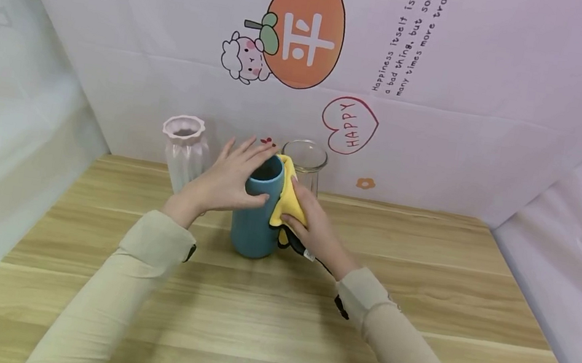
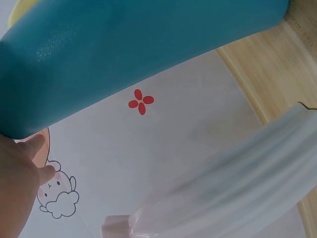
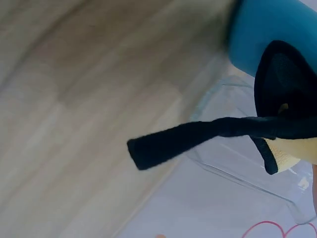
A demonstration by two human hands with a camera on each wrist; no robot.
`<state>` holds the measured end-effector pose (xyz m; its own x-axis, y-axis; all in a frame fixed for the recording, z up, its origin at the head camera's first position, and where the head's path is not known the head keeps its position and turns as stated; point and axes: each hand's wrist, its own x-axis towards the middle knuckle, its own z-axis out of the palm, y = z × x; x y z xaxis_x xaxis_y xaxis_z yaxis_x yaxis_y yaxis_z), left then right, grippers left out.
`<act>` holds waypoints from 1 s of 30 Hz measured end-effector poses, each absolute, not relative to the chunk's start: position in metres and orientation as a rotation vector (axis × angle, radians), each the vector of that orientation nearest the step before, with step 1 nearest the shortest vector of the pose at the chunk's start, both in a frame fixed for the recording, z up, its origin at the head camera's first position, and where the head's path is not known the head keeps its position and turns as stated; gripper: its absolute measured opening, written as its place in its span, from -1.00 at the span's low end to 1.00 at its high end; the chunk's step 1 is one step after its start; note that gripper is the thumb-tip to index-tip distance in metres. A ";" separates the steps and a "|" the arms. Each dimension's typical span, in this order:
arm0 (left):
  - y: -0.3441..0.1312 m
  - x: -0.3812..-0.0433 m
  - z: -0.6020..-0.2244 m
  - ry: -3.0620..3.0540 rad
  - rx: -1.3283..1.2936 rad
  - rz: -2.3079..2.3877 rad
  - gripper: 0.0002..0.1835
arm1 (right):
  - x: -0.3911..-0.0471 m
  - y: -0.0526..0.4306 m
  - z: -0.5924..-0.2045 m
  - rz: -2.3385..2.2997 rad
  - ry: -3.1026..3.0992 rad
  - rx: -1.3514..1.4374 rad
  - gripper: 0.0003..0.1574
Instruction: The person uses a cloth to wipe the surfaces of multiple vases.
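A tall blue vase (image 1: 255, 226) stands upright on the wooden table. My left hand (image 1: 230, 179) holds it near the top, thumb across the front and fingers spread behind the rim; in the left wrist view the vase (image 2: 148, 44) crosses the upper part, with fingertips (image 2: 37, 146) at the left edge. My right hand (image 1: 318, 229) grips a yellow cloth (image 1: 290, 203) with dark edging, pressed against the vase's right side. In the right wrist view a black strip (image 3: 183, 141) of the cloth hangs in front, and most of the hand is out of frame.
A pale pink ribbed vase (image 1: 185, 157) stands left of the blue one, partly behind my left hand. Behind the cloth is a clear glass vase (image 1: 306, 156). A printed white backdrop (image 1: 439, 159) rises at the table's back edge. The bare wooden tabletop (image 1: 247, 336) stretches toward me.
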<state>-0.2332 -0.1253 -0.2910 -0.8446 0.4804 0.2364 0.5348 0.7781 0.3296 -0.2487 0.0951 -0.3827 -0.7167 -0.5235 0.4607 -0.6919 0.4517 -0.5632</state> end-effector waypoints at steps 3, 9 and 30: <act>-0.127 -0.232 -0.292 -2.816 -0.810 -0.587 -0.08 | -0.248 0.097 -0.391 1.083 -2.504 1.054 -0.09; -0.137 -0.230 -0.297 -2.797 -0.751 -0.567 -0.04 | -0.246 0.105 -0.406 1.004 -2.570 1.062 -0.09; -0.145 -0.223 -0.306 -2.877 -0.748 -0.560 0.25 | -0.236 0.129 -0.404 0.946 -2.546 1.036 -0.18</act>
